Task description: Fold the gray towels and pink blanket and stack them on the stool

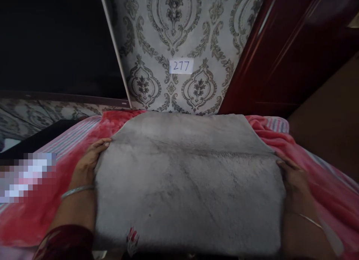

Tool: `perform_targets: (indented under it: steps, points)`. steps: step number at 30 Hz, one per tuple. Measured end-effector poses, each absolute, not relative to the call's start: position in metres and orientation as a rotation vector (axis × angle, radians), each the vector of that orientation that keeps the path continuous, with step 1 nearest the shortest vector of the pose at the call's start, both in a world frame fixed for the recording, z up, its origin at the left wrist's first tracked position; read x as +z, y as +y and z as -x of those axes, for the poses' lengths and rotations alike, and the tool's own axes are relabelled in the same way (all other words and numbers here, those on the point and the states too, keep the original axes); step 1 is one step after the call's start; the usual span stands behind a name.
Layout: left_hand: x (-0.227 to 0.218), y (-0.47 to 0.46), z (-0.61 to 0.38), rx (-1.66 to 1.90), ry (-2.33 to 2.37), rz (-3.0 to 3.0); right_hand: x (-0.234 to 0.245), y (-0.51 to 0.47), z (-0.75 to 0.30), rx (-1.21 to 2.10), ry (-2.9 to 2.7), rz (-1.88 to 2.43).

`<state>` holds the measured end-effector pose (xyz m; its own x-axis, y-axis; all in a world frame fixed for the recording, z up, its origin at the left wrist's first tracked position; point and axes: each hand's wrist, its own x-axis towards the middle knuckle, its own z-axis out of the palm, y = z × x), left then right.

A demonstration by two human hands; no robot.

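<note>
A grey plush cloth (179, 185) is stretched between my two hands, with a crease running across it and a small red flower motif near its lower left. My left hand (91, 153) pinches its left edge between thumb and fingers. At the opposite edge, my right hand (294, 174) grips the cloth too, its fingers partly hidden behind the fabric. The cloth's far part lies over a red blanket (308, 166); its near part hangs toward me.
Beneath the blanket shows a striped sheet (78, 132). A patterned wall bears a paper label (181, 66) reading 277. A dark television screen (53, 43) is at the left, a dark red wooden panel (269, 54) at the right.
</note>
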<state>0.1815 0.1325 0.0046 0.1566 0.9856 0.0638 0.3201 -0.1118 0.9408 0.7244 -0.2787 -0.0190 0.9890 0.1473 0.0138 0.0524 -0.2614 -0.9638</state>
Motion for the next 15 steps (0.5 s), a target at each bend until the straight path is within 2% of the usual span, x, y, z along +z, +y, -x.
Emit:
perform_targets:
  steps: [6, 15]
  points:
    - [0.009, 0.130, -0.182, 0.877, 1.250, -1.571, -0.032, -0.283, -0.739, 0.005, -0.326, 2.047]
    - [0.010, 0.137, -0.179, 0.808, 1.334, -1.713, -0.082, -0.285, -0.794, -0.225, -0.413, 2.001]
